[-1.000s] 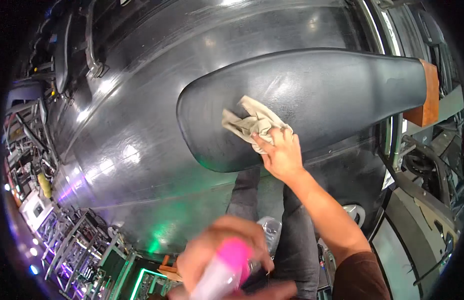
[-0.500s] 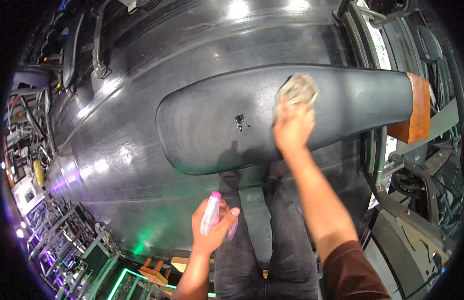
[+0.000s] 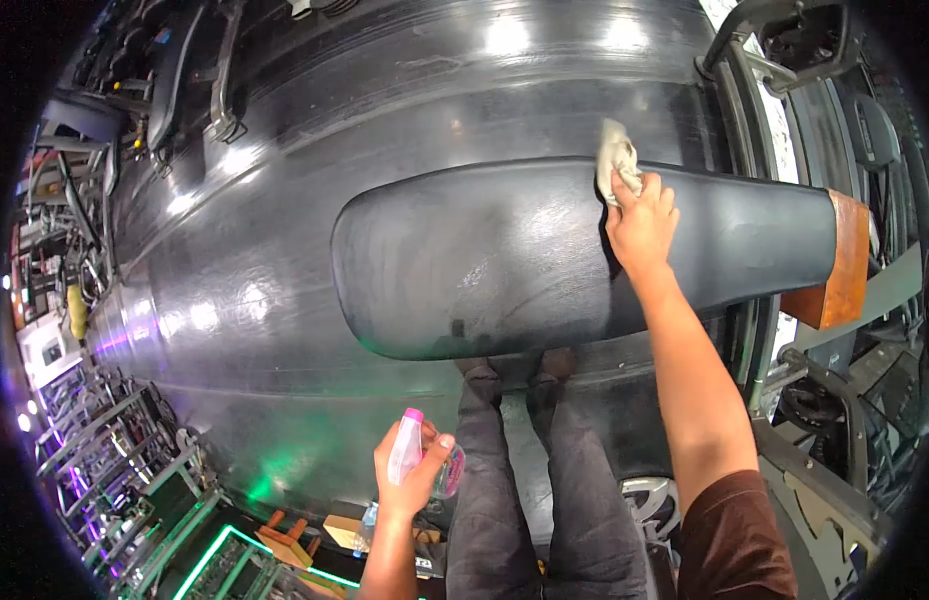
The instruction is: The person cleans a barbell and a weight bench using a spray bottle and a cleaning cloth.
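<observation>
A long black padded bench (image 3: 465, 265) lies across the middle of the view, its wide rounded end to the left. A faint wet smear (image 3: 475, 272) shows on its surface. My right hand (image 3: 645, 222) is closed around a pale, crumpled cloth (image 3: 617, 165) at the pad's far edge, and part of the cloth sticks out past that edge. Closer to my body, my left hand (image 3: 413, 468) grips a spray bottle (image 3: 409, 445) with a white and pink head, apart from the bench. My fingers partly hide the bottle's body.
A brown wooden block (image 3: 847, 260) sits at the bench's narrow right end, beside dark metal frames (image 3: 755, 200). Glossy black flooring (image 3: 255, 240) surrounds the bench. Gym equipment (image 3: 95, 460) crowds the left side. Wooden pieces (image 3: 290, 545) lie at the lower left.
The wet droplets on the pad have become a thin smear. My right hand has taken the cloth to the pad's far edge. The view has shifted slightly; my left hand still grips the bottle.
</observation>
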A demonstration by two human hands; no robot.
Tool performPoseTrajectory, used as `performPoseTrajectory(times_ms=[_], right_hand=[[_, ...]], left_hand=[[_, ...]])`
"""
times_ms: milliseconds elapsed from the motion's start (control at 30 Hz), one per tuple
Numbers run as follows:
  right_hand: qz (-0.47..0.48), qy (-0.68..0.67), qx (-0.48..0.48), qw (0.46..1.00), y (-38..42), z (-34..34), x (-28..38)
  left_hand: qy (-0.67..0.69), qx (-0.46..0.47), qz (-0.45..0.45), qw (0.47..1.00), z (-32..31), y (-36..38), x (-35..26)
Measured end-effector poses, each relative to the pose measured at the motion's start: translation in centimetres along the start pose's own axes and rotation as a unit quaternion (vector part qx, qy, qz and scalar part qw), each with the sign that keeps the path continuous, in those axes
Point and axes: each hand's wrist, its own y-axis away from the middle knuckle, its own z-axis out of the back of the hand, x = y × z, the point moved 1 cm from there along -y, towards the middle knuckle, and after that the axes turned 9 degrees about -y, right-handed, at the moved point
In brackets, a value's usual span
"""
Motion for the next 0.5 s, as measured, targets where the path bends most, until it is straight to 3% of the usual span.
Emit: performPoseTrajectory(times_ms=[100,133,167,200,267,300,400,433,500], right_hand=[[-0.019,0.000,-0.034,0.999,4.7,-3.6,7.5],[-0.001,-0.081,-0.007,0.997,7.0,-4.3,10.9],[0.001,-0.074,0.072,0.995,9.4,-5.0,14.9],[0.062,-0.108,0.147,0.981,13.5,-7.4,17.6],[0.284,-0.162,0.310,0.893,19.5,-6.7,21.1],[0.337,-0.190,0.202,0.900,21.7,-8.1,21.1],[0.381,-0.116,0.254,0.881,16.7,-6.0,18.8],[0.207,-0.058,0.419,0.882,11.3,-3.8,18.8],[0.164,-0.022,0.176,0.970,5.2,0.4,13.1]], left_hand=[[-0.010,-0.004,-0.007,1.000,0.7,-0.9,0.3],[-0.014,-0.004,-0.015,1.000,1.0,-1.3,0.2],[-0.008,-0.007,-0.016,1.000,1.3,-1.7,-0.1],[-0.003,-0.009,-0.017,1.000,1.6,-2.0,-0.7],[0.002,-0.008,-0.024,1.000,2.2,-2.7,-1.7],[0.000,-0.002,-0.028,1.000,2.8,-2.9,-2.1],[-0.008,0.010,-0.037,0.999,5.0,-3.6,-2.3],[-0.009,0.017,-0.040,0.999,5.7,-4.0,-2.2],[0.000,0.029,-0.042,0.999,7.3,-4.5,-1.4]])
